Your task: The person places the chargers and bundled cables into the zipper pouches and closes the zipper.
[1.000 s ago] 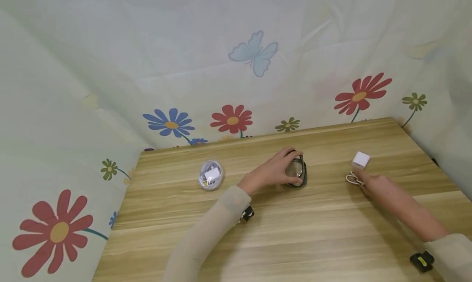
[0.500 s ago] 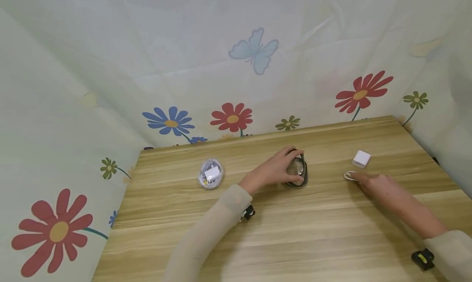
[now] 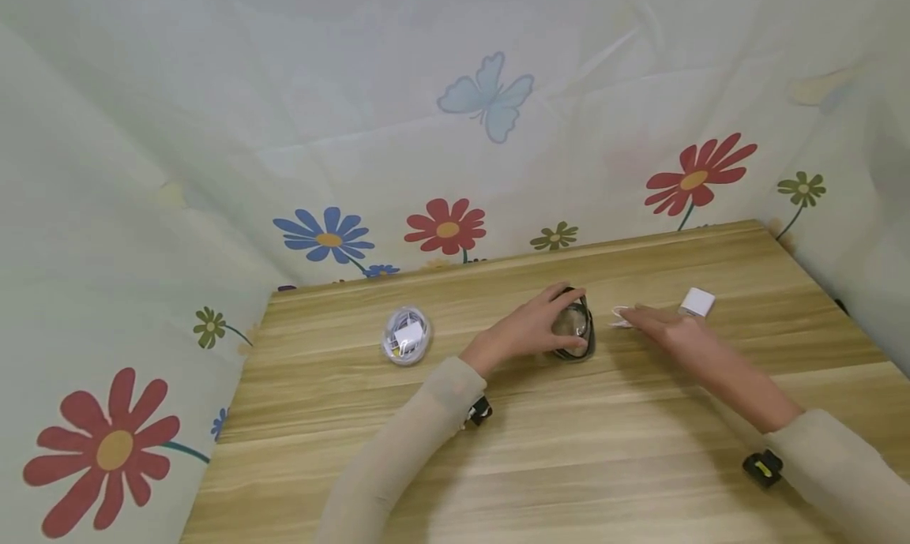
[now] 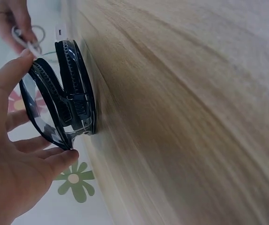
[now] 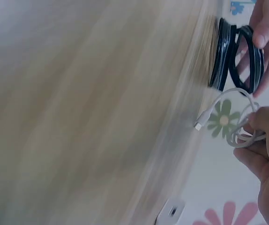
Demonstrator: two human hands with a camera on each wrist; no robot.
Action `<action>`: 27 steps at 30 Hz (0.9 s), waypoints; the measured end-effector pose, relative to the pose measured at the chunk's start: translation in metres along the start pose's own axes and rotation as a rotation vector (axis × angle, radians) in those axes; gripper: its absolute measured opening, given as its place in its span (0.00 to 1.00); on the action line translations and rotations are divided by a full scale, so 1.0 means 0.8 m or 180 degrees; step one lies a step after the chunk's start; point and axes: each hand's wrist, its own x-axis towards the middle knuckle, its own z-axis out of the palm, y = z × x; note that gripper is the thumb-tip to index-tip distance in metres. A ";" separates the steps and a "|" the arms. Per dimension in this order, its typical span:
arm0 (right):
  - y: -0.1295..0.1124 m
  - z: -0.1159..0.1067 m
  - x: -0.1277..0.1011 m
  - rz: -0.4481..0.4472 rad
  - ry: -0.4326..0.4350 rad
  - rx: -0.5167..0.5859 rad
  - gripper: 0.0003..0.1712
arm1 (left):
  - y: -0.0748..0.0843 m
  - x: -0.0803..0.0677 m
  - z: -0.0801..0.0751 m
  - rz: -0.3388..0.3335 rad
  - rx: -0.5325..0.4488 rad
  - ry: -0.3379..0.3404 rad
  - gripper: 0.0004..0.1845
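Pouch of clear, pale-edged material (image 3: 427, 332) lies on the wood-grain surface (image 3: 569, 465) at nine o'clock from the black-edged case (image 3: 590, 332), well apart from it, with a coiled white cable and a white block (image 3: 408, 335) visible inside. Next, at eight o'clock from the same case, a black device (image 3: 479, 410) sits at the left wrist, by the cuff of a light sleeve (image 3: 398, 445). The left hand (image 3: 526, 324) reaches the case from nine o'clock; its thumb and fingers are spread round the rim and grip it. The left wrist view shows the zip undone and the two zipped rims parted, one half raised in the hand and the other down at the surface. At three o'clock from the case, just beside it, is a white cable (image 3: 621, 315), loosely coiled, pinched between the fingers of the right hand (image 3: 671, 333). The right wrist view shows the cable held off the surface, one plug end (image 5: 201, 121) hanging free of the coil. A white adapter (image 3: 697, 302) lies on the surface at one o'clock from the right hand; the right wrist view shows it apart from that hand, a dark port visible. A second black device (image 3: 763, 468) sits at the right cuff, at four o'clock from the case.
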 end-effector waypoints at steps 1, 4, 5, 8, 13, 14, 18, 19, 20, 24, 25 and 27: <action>-0.002 0.003 0.006 -0.0009 0.0076 0.0004 0.32 | 0.000 0.000 0.001 -0.0003 0.0002 0.0003 0.48; -0.009 0.012 0.021 0.0183 0.0312 0.0108 0.28 | -0.002 0.001 0.002 -0.0006 -0.0006 0.0023 0.47; -0.011 0.014 0.026 0.0297 0.0358 0.0149 0.27 | -0.002 0.001 0.003 0.0000 -0.0013 0.0035 0.47; -0.018 0.018 0.036 0.0669 0.0428 0.0322 0.24 | -0.003 0.002 0.004 0.0018 -0.0026 0.0056 0.47; -0.028 0.022 0.047 0.1083 0.0309 0.0538 0.21 | -0.007 0.001 0.005 -0.0023 -0.0042 0.0120 0.48; -0.028 0.023 0.048 0.1122 0.0267 0.0558 0.21 | -0.008 0.001 0.004 -0.0037 -0.0049 0.0140 0.48; -0.028 0.035 0.053 0.1160 0.0066 0.0537 0.19 | -0.009 -0.001 0.002 -0.0043 -0.0079 0.0210 0.47; -0.027 0.038 0.054 0.1144 0.0016 0.0547 0.19 | -0.009 -0.001 0.002 -0.0049 -0.0086 0.0218 0.47; -0.026 0.042 0.055 0.1118 -0.0033 0.0558 0.18 | -0.009 -0.001 0.002 -0.0043 -0.0074 0.0220 0.47; -0.023 0.054 0.053 0.0777 -0.0322 0.0653 0.18 | -0.007 -0.001 0.004 0.0012 -0.0039 0.0206 0.47; -0.023 0.055 0.051 0.0648 -0.0417 0.0699 0.17 | -0.007 -0.001 0.004 0.0022 -0.0041 0.0202 0.47; -0.021 0.057 0.049 0.0413 -0.0624 0.0793 0.18 | -0.008 -0.002 0.005 0.0031 -0.0061 0.0201 0.47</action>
